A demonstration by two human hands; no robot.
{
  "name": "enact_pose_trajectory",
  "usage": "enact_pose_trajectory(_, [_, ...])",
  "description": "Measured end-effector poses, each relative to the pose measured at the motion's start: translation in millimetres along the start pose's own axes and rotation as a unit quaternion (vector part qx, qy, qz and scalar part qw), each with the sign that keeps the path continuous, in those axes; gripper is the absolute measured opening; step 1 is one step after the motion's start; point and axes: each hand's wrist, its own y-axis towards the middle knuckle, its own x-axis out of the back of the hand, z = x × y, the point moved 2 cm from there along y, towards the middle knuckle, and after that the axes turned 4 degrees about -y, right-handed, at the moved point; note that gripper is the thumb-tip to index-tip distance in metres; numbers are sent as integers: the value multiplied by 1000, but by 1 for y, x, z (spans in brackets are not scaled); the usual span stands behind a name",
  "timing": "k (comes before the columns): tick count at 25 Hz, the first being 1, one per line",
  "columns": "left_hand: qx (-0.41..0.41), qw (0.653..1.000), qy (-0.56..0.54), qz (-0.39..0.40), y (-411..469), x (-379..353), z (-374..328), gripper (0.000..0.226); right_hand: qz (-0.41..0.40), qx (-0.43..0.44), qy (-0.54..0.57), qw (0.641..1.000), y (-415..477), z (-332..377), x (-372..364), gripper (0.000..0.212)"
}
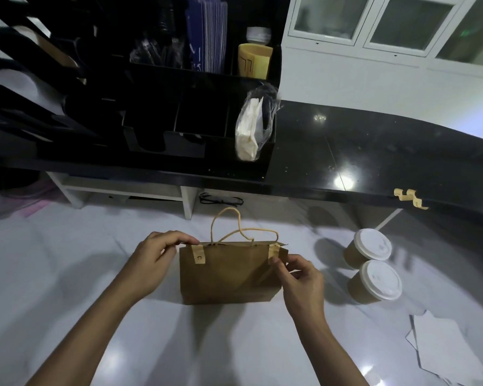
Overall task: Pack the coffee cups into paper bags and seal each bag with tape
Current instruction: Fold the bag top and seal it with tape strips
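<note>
Sealing step: press right tape strip [273, 253] flat over bag mouth, keep top edges aligned. Paper bag [229, 274] upright, centre of white table [67, 274]. Left hand [156, 257] pinching top left corner. Right hand [301, 277] fingertips nearly closed, pressing strip. 2 lidded cups [374, 268] right, unpacked.

A glossy black stone upper shelf [374, 151] runs across the back, above the white marble-look tabletop [67, 274]. On its left stands a black acrylic organiser [195, 118] holding a clear plastic pack of white napkins [248, 132], a yellow paper cup sleeve stack [254, 61] and dark blue flat cards [207, 32]. White frosted-glass cabinet doors [374, 20] sit behind. Flat white paper sheets [446, 349] lie at the right
</note>
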Motion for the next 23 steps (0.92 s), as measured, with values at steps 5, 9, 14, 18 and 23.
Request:
enact_pose_trajectory(5, [-32,995,19,89,16,12,6,42,-16,-6,-3,1000,-2,-1,-3,15])
enact_pose_trajectory(9, [-47,996,22,66,22,9,7,29,-28,-7,-5,1000,-4,0,-4,16])
enact_pose_trajectory(14, [-68,997,39,13,24,2,3,35,-39,-4,-8,999,-8,3,-6,19])
enact_pose_trajectory(18, [-81,996,41,3,22,2,8,34,-38,-4,-18,999,-12,2,-7,14])
enact_pose_trajectory(23, [-95,995,22,2,18,4,19,34,-34,-8,-7,999,-15,3,-9,9])
